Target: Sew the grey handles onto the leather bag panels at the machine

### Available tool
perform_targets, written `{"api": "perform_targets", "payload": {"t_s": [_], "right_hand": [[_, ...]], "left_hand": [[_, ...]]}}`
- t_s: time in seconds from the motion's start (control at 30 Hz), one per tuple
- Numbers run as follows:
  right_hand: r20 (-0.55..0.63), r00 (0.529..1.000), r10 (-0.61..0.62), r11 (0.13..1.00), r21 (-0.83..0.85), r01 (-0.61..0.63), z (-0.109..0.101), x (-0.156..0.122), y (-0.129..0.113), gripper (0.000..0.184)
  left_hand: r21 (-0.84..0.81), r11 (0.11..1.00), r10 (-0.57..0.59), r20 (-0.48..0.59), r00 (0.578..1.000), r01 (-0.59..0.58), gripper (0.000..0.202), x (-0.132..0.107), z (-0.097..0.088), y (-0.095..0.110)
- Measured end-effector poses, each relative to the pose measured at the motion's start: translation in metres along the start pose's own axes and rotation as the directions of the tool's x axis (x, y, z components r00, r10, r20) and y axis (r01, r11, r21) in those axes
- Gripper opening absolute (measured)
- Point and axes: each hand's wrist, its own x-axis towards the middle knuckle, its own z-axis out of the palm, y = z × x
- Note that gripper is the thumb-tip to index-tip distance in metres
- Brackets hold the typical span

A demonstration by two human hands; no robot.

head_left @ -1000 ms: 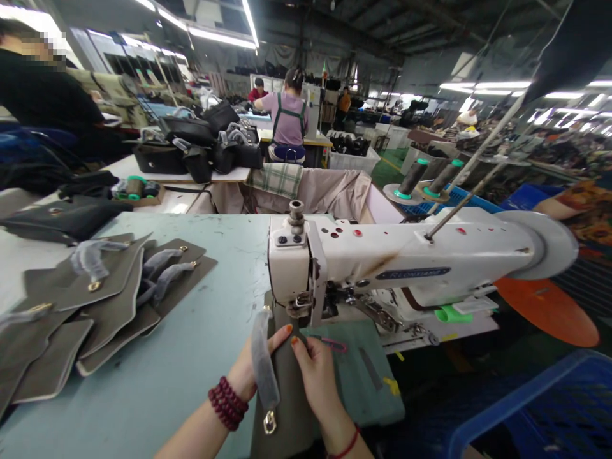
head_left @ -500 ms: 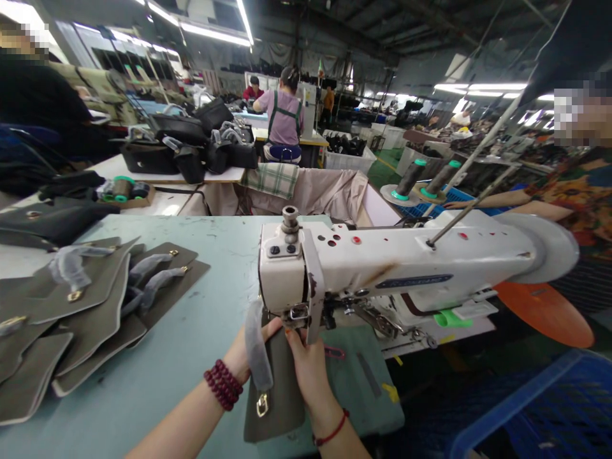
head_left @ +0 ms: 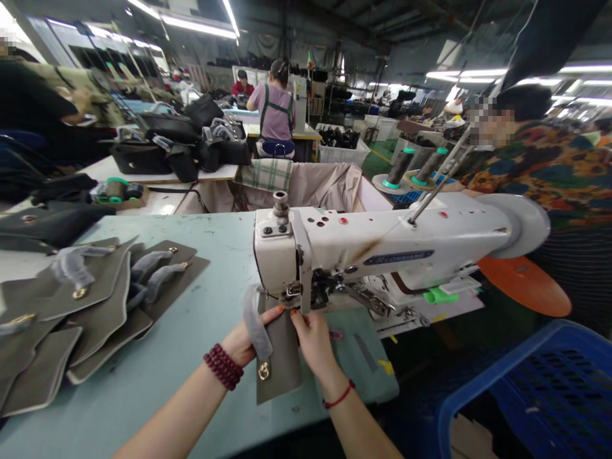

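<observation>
A grey-brown leather-like panel (head_left: pixel 285 357) lies under the needle end of a white sewing machine (head_left: pixel 335 239). My left hand (head_left: pixel 245 336) grips its left side, index finger stretched toward the presser foot (head_left: pixel 290 299). A strap in translucent wrapping (head_left: pixel 257 328) crosses over that hand and ends at a gold metal clasp (head_left: pixel 263 371) on the panel. My right hand (head_left: pixel 314 341) pinches the right edge, thumb on top close to the foot. The fingers beneath the panel are hidden, and the machine head covers its far end.
Several similar panels (head_left: pixel 102 306) with wrapped straps are piled on the pale green table (head_left: pixel 201 357) at left. A blue plastic basket (head_left: pixel 447 395) stands at lower right. Thread cones (head_left: pixel 399 167) rise behind the machine. A person in a patterned top (head_left: pixel 535 166) is at right.
The panel has slid away from me, further under the machine head, and both hands have gone forward with it. My view has shifted a little. The person at right has come further into view.
</observation>
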Motion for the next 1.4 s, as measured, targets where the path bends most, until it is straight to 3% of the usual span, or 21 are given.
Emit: {"api": "perform_targets", "payload": {"t_s": [0.17,0.43,0.57,0.7,0.83,1.03,1.2,1.4], "right_hand": [[0.009,1.000,0.030,0.996,0.080,-0.030,0.005,0.000,0.001,0.035],[-0.012,0.998,0.054,0.993,0.110,-0.053,0.011,0.001,0.002,0.038],[-0.001,0.997,0.075,0.991,0.112,-0.075,0.012,0.001,0.005,0.040],[0.085,0.988,0.127,0.986,0.093,-0.135,0.007,0.003,0.007,0.039],[0.125,0.977,0.170,0.977,0.104,-0.183,0.000,0.005,0.004,0.033],[0.141,0.975,0.174,0.970,0.145,-0.194,-0.001,0.005,-0.001,0.031],[0.175,0.960,0.218,0.917,0.299,-0.263,0.008,0.003,0.002,0.037],[0.204,0.931,0.302,0.805,0.468,-0.364,0.025,-0.002,-0.001,0.044]], "left_hand": [[-0.012,0.997,0.081,0.011,0.997,-0.081,0.049,0.007,0.001,0.006],[0.062,0.992,0.110,0.056,0.992,-0.113,0.054,0.011,-0.007,0.015],[0.094,0.991,0.093,0.069,0.993,-0.099,0.045,0.014,-0.010,0.014],[0.098,0.985,0.134,0.097,0.986,-0.144,0.034,0.017,-0.013,0.012],[0.102,0.978,0.168,0.152,0.974,-0.184,0.034,0.019,-0.014,0.012],[0.103,0.979,0.162,0.154,0.975,-0.179,0.034,0.015,-0.012,0.015],[0.157,0.977,0.103,0.245,0.964,-0.145,0.028,0.015,-0.012,0.029],[0.342,0.924,0.071,0.288,0.955,-0.172,0.026,0.024,-0.007,0.062]]}}
